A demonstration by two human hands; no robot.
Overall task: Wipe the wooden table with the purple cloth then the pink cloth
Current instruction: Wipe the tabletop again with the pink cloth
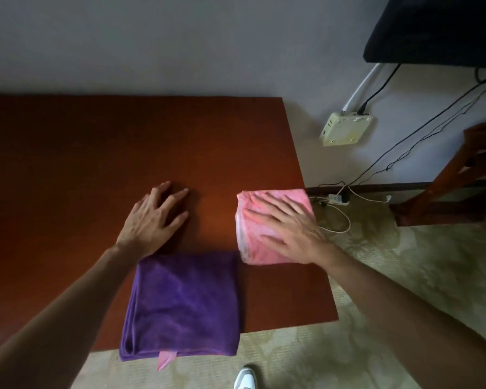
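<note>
The pink cloth [275,228], folded, lay at the right edge of the wooden table [96,153] under the flat, straight-fingered right hand [289,228]. The folded purple cloth [183,307] sat at the near edge, untouched. The left hand [155,217] rested with spread fingers on bare wood, holding nothing.

Your left hand [155,217] rests flat on the wooden table [82,153], fingers spread, just behind the far left corner of the purple cloth [183,304]. That cloth lies folded at the near edge of the table, overhanging it slightly. To its right and farther from you, the pink cloth [264,217] sits folded at the table's right edge, with your right hand [289,228] laid flat on top of it. The two cloths nearly meet corner to corner. Beyond the table's right edge, a chair [446,189] stands on the floor, and cables [337,209] lie by the wall.
</note>
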